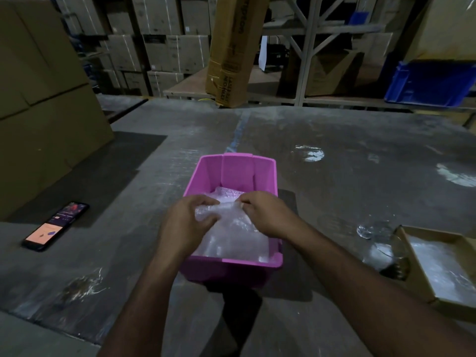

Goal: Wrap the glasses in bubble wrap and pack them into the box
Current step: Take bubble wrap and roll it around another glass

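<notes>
Left hand: we see the left hand [189, 222] over the near-left part of the box, fingers curled into the clear bubble-wrap bundle [226, 228] and gripping its left side.
Right hand: the right hand [265, 213] reaches in from the right, its fingertips [243, 202] pinching the top edge of the same wrap – both hands touch the bundle, close beside each other.
Bundle: the crumpled wrap lies inside the box and fills most of its floor; we cannot tell whether a glass sits within it, since the plastic is cloudy and blurred.
Box: the pink rectangular plastic box [231, 171] stands open on the grey table [128, 253], straight ahead of us, its far wall bare above the wrap.
Glasses: to the right of the box, just beside a carton, we make out a clear drinking glass [386, 244] lying on the table – its outline is faint.
Carton: a shallow brown cardboard carton [412, 240] at the right edge holds more pale bubble wrap [438, 264].
Phone: a black smartphone with a lit screen [55, 225] lies flat on the table, well apart to the left.
Surroundings: large brown cardboard boxes [43, 99] stand at the far left; a blue plastic crate [432, 83] sits on a shelf at the far right, and stacked cartons [164, 47] fill the background.
</notes>
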`<state>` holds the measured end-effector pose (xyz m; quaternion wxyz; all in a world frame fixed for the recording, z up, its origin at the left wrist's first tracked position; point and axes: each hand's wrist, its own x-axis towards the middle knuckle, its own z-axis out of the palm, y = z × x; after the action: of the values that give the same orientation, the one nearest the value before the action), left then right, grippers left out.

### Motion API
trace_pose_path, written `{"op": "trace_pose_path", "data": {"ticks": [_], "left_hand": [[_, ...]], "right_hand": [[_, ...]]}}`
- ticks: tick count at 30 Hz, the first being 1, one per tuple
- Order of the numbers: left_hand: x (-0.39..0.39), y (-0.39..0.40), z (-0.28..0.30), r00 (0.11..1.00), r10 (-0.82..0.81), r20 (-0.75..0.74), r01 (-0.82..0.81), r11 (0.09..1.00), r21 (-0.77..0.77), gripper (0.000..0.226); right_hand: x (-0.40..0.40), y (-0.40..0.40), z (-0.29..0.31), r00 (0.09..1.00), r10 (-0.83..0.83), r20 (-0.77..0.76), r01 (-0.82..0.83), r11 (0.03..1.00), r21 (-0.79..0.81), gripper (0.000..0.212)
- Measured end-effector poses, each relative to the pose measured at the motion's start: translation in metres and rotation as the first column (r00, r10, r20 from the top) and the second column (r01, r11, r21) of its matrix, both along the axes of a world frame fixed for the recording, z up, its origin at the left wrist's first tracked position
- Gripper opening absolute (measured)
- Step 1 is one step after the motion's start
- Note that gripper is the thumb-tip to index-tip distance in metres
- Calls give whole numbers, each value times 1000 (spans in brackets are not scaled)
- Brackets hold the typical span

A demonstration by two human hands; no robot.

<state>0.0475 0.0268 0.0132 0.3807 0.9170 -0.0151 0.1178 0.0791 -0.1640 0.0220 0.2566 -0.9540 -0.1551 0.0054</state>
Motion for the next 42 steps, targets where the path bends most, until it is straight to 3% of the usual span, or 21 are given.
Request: {"op": "trace_pose_path", "data": {"ticks": [2,4,7,9,12,13,15,17,19,21,24,27,29,32,34,37,42], "left_hand": [[-3,-5,10,999,33,30,-29,990,-139,13],[-6,-11,20,999,44,31,-32,944,-328,20],[-9,-21,36,996,49,69,-12,892,-452,26],[-11,-30,45,992,56,114,10,862,-506,21],[-9,-42,55,980,106,168,3,837,-547,16],[-7,-46,56,977,115,178,3,834,-551,16],[-5,-53,60,976,100,194,22,838,-545,17],[-3,-59,62,976,52,209,66,851,-521,24],[-4,-64,64,977,-37,212,148,830,-537,30],[-2,-66,63,973,-116,200,207,819,-535,44],[1,-68,60,970,-200,140,241,875,-419,52],[0,-77,57,950,-310,34,300,879,-372,54],[-4,-88,57,928,-372,18,351,856,-379,43],[-8,-108,52,945,-323,60,317,849,-422,14],[-8,-120,42,960,-261,96,274,828,-489,9],[-12,-139,30,979,-182,93,201,778,-595,12],[-18,-164,13,983,-167,73,178,795,-580,17]], "right_hand": [[-3,-11,11,999,-27,-31,31,992,125,27],[-5,-21,15,999,-45,-4,44,967,252,26],[-14,-37,16,1000,14,-13,-6,867,498,51],[-27,-48,17,997,73,-10,-56,833,551,69],[-39,-60,13,996,82,36,-89,860,502,87],[-41,-62,12,995,65,70,-91,864,496,83],[-39,-64,7,992,-18,123,-58,807,588,55],[-36,-70,6,983,-118,141,-23,684,730,24],[-36,-79,9,973,-198,121,14,570,821,11],[-38,-89,19,963,-250,99,37,486,873,10],[-43,-107,33,952,-297,72,45,369,929,12],[-41,-131,35,907,-418,41,124,359,925,41],[-38,-150,35,880,-474,-7,175,310,935,49],[-43,-169,37,896,-437,-78,187,212,959,44],[-56,-176,33,912,-400,-92,193,218,957,69],[-80,-186,13,910,-390,-138,290,365,884,96],[-110,-196,-15,887,-428,-174,383,471,795,96]]}}
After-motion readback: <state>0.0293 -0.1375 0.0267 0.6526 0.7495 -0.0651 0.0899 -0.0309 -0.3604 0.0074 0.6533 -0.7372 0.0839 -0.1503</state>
